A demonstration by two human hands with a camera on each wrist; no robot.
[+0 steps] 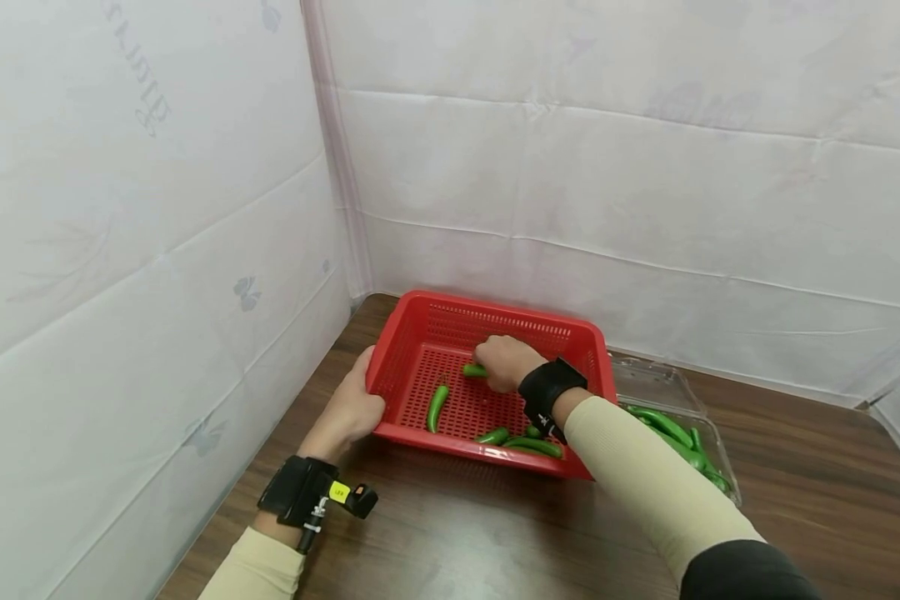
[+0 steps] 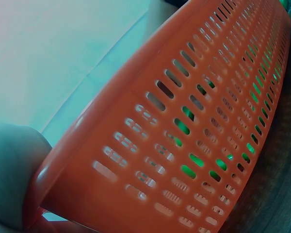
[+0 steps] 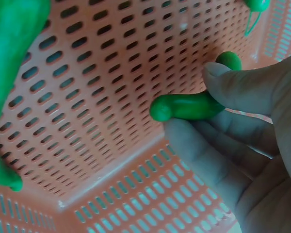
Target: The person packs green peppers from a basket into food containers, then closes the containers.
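Observation:
A red perforated basket stands on the wooden table. My left hand grips its left rim; the left wrist view shows the basket's slotted wall close up. My right hand is inside the basket, fingers curled round a green chili pepper. In the right wrist view, thumb and fingers pinch that pepper just above the basket floor. Another pepper lies loose on the floor, and more peppers lie by the near wall.
A clear plastic container with several green peppers sits right of the basket. White sheeted walls close the left and back sides. Bare wooden table stretches in front.

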